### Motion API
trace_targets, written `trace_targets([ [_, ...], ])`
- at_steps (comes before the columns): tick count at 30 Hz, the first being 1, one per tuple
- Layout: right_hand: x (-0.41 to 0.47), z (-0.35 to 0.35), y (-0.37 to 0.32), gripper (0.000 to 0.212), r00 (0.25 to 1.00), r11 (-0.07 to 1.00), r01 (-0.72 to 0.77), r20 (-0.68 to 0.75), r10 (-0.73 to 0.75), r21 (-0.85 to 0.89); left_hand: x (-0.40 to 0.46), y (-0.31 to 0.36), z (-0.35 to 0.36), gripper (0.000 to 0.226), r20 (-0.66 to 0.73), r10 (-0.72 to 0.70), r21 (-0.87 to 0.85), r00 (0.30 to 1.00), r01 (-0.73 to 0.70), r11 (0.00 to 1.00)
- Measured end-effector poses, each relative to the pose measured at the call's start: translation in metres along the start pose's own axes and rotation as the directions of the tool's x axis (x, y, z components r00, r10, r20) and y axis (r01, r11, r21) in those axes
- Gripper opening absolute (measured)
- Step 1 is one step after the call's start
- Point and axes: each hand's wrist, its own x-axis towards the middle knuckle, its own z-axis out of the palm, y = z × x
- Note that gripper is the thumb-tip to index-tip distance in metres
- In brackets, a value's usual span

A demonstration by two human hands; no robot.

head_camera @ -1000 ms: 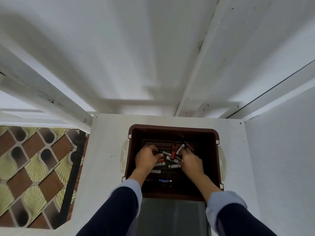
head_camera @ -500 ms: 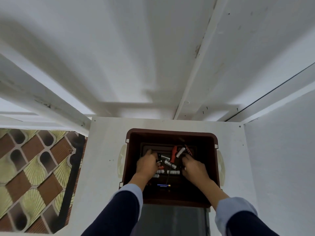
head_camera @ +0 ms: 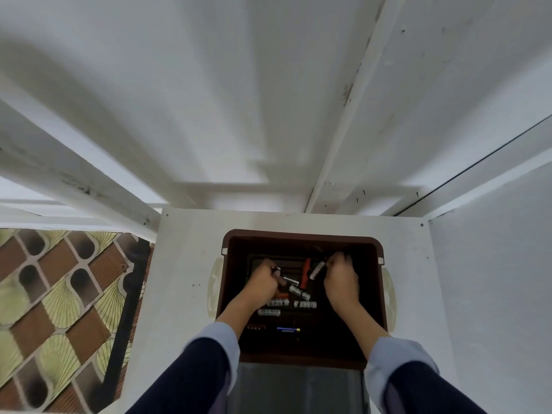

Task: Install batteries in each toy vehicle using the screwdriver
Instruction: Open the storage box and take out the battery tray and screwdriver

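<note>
A deep brown bin (head_camera: 301, 239) with pale side handles sits on a white worktop (head_camera: 185, 264), and both hands reach down into it. Loose batteries lie scattered over its dark floor: several white-wrapped ones with dark print sit near the middle, such as the white battery (head_camera: 305, 304) lying crosswise, its long axis running left to right, with two more beside it at the same lie and another just above it on a slant. A blue battery (head_camera: 288, 329) with a yellow end lies nearer the person, also crosswise, the yellow end pointing right. A red-handled tool (head_camera: 305, 274), probably the screwdriver, stands out between the hands; its long axis runs nearly away from the person, leaning slightly right at the far end. The left hand (head_camera: 264, 279) has its fingers curled, and a small metallic-tipped piece shows at the knuckles, though what it grips is too small to tell. The right hand (head_camera: 342, 280) has its fingers curled at the tip of a silver-grey battery (head_camera: 317, 270), which slants from lower left up to the upper right. A patterned floor (head_camera: 59, 309) of brown and yellow-green tiles shows to the left of the worktop.
</note>
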Motion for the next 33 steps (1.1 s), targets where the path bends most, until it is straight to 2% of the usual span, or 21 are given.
trace_targets([
  [4,-0.002,0.005,0.001,0.037,0.998,0.947,0.058,0.055,-0.043,-0.315,0.001,0.002,-0.003,0.024,0.046,0.096,0.153,0.994,-0.102,0.983],
  [6,-0.002,0.009,0.002,0.04,0.994,0.929,0.085,0.089,-0.056,-0.361,0.002,0.004,-0.005,0.026,0.066,0.133,0.299,0.989,-0.147,0.943],
  [9,-0.002,0.01,0.004,0.039,0.994,0.937,0.079,0.101,-0.047,-0.341,0.004,0.006,-0.01,0.03,0.012,0.215,0.568,0.977,-0.184,0.803],
  [11,-0.002,0.007,0.003,0.033,0.996,0.971,0.044,0.086,-0.025,-0.236,0.007,0.006,-0.01,0.034,0.03,0.238,0.628,0.971,-0.204,0.751],
  [15,0.002,0.0,0.002,0.027,1.0,0.987,-0.021,0.015,0.018,0.158,0.008,0.003,0.0,0.037,0.055,0.268,0.667,0.962,-0.235,0.707],
  [17,0.002,-0.002,0.001,0.016,0.993,0.904,-0.112,0.088,0.082,0.413,0.007,0.002,0.005,0.034,0.041,0.284,0.697,0.958,-0.231,0.679],
  [19,0.0,-0.005,0.001,0.014,0.966,0.763,-0.242,0.226,0.129,0.6,0.005,0.002,0.009,0.031,0.022,0.302,0.728,0.953,-0.222,0.648],
  [21,-0.002,-0.005,0.004,0.022,0.943,0.689,-0.308,0.306,0.13,0.655,0.004,0.001,0.01,0.029,0.024,0.324,0.773,0.946,-0.223,0.594],
  [23,-0.003,-0.006,0.007,0.023,0.941,0.661,-0.313,0.318,0.118,0.682,0.004,-0.002,0.008,0.03,0.053,0.334,0.797,0.941,-0.241,0.554],
  [26,-0.003,-0.004,0.009,0.021,0.951,0.713,-0.273,0.295,0.096,0.646,0.005,-0.009,0.003,0.027,0.065,0.316,0.747,0.946,-0.256,0.613],
  [28,-0.001,-0.001,0.007,0.018,0.962,0.745,-0.238,0.256,0.094,0.623,0.005,-0.01,-0.002,0.026,0.018,0.251,0.641,0.968,-0.204,0.74],
  [30,0.002,0.003,0.007,0.028,0.972,0.8,-0.222,0.194,0.135,0.557,0.004,-0.011,-0.007,0.026,-0.023,0.156,0.5,0.988,-0.124,0.857],
  [33,0.005,0.006,0.005,0.032,0.975,0.875,-0.213,0.148,0.164,0.435,0.001,-0.012,-0.013,0.024,0.016,0.124,0.32,0.992,-0.123,0.939],
])
